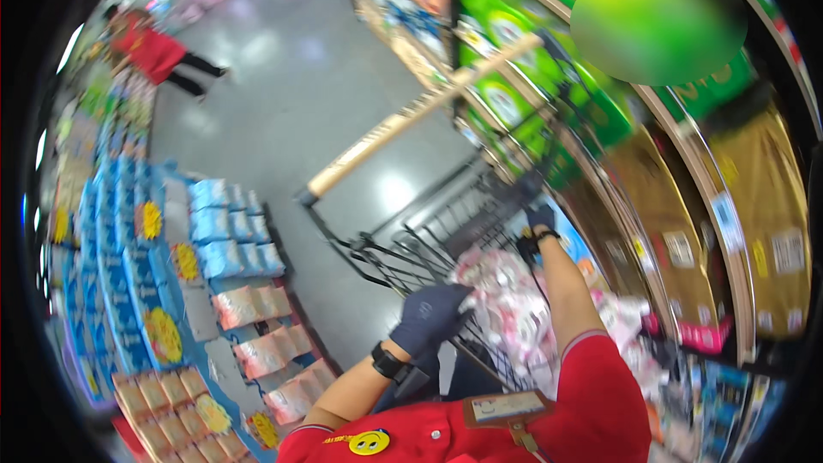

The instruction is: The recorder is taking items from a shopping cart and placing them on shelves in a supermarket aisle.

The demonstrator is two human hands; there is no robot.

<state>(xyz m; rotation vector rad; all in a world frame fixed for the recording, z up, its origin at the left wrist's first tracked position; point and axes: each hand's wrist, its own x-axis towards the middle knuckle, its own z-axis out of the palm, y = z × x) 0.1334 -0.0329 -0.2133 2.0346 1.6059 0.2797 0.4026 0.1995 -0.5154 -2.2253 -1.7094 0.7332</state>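
Observation:
A black wire shopping cart [424, 251] with a wooden-coloured handle bar [418, 116] stands before me. Pink-and-white plastic packages [508, 308] are heaped in its near part. My left hand [429, 320], in a dark grey glove with a black watch at the wrist, is curled at the cart's side beside those packages; its fingertips are hidden. Farther forward, my right hand [540, 218], also gloved, is beside a blue package [566, 238] near the shelf side. Blur and a dark wristband hide what its fingers touch.
Shelves with green packages [505, 103] and brown cartons [681, 244] rise close on the right. To the left is a display of blue packs [225, 225] and pale pink packs [257, 305]. A person in a red top [151, 51] stands farther along the grey aisle floor [283, 90].

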